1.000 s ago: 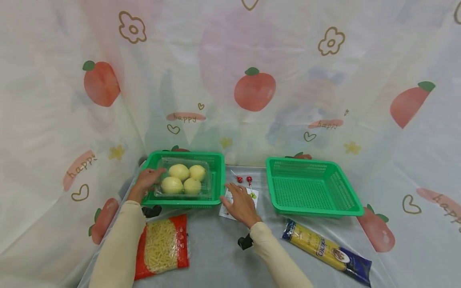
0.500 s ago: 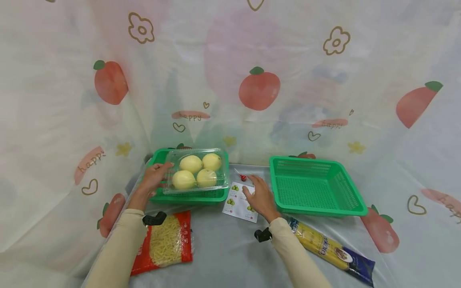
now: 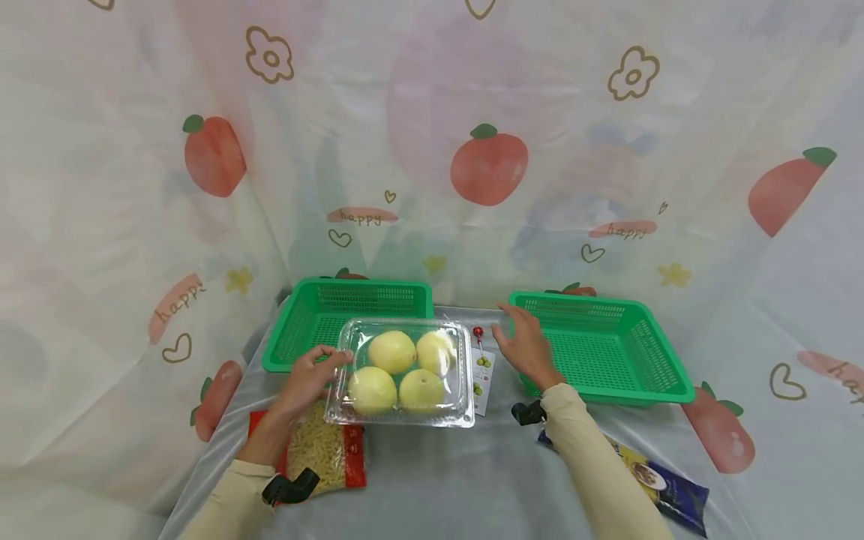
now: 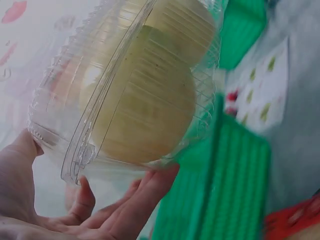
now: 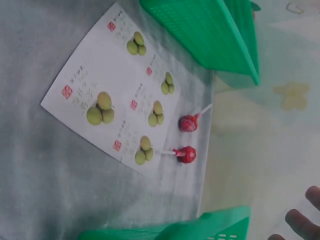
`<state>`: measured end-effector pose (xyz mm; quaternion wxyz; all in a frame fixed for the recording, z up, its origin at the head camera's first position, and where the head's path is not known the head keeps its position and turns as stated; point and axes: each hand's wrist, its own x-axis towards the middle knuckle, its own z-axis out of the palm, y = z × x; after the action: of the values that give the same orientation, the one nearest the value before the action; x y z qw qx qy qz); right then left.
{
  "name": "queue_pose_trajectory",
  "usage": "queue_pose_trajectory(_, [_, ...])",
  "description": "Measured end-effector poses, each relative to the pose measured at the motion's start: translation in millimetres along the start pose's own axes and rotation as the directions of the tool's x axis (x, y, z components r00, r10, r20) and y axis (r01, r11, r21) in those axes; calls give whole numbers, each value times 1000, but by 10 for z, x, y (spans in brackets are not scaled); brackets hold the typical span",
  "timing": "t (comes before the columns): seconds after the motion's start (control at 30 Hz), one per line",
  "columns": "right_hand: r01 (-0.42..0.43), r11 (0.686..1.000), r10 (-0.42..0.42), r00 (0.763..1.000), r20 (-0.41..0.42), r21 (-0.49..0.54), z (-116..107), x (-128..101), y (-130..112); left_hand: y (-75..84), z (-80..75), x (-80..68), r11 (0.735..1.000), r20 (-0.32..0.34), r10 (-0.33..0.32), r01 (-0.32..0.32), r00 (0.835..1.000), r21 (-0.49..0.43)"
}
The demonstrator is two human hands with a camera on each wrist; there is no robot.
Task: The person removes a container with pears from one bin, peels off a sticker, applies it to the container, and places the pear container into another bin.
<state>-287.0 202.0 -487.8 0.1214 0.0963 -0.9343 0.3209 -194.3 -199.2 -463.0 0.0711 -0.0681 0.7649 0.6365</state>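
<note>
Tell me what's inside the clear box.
The clear box, held by the left hand, contains four yellow fruits. Their undersides and the box floor are hidden.

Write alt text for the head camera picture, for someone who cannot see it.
A person's left hand holds a clear plastic box of four yellow pears above a grey table, in front of an empty green basket. The right hand hovers open by a second green basket; two pasta packets lie near the arms.
</note>
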Motion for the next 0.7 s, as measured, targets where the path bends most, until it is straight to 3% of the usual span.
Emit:
queue_pose_trajectory(0.2, [-19, 1000, 19, 1000, 1, -19, -77, -57, 65, -233, 300, -277, 993, 33, -27, 31, 999, -110])
queue_pose_trajectory(0.3, [-21, 1000, 21, 1000, 6, -20, -80, -88, 88, -369, 424, -356, 994, 28, -42, 45, 999, -99])
queue_pose_trajectory(0.47, [-26, 999, 27, 1000, 13, -37, -59, -135, 131, -602, 609, -406, 993, 12, -81, 82, 997, -86])
queue_pose_trajectory(0.7, [-23, 999, 24, 999, 23, -40, -46, -202, 190, -832, 802, -432, 995, 22, -69, 70, 997, -69])
